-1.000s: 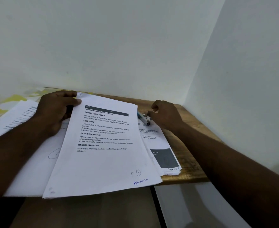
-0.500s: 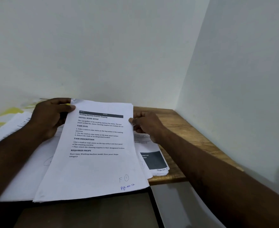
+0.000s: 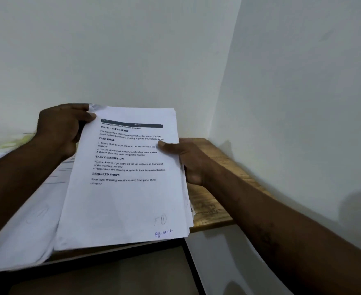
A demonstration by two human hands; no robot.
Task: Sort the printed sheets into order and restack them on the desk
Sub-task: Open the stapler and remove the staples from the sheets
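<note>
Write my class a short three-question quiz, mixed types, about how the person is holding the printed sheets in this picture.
1. True or false: the left hand grips the printed stack at its top left corner.
2. Where does the thumb of the right hand press the stack? A) right edge B) bottom edge C) top left corner
3. Fill in: the handwritten note near the stack's bottom edge reads "Pg-no-__".
Key: 1 true; 2 A; 3 12.

My right hand [image 3: 188,160] has left the side pile and now grips the right edge of the white printed paper stack [image 3: 124,199], thumb on top. The stack's far end has risen off the wooden desk [image 3: 209,205].
</note>
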